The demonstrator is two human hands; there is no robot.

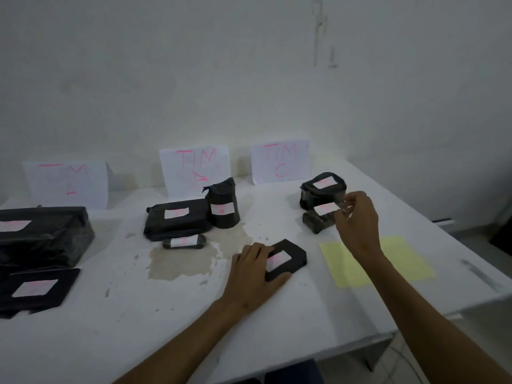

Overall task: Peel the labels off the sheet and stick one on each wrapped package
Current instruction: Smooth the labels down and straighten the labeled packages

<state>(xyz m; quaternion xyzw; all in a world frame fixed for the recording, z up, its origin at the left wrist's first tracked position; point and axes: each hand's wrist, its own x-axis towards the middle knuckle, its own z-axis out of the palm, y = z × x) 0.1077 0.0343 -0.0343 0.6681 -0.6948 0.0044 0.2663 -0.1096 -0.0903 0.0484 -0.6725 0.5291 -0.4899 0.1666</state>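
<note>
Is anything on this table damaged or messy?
Yes. The white table has a brownish patch where the surface coating looks peeled or stained, beneath the small labelled roll. The wrapped packages themselves look tidy.

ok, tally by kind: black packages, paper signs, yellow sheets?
Black packages: 8
Paper signs: 3
Yellow sheets: 1
Total: 12
</note>
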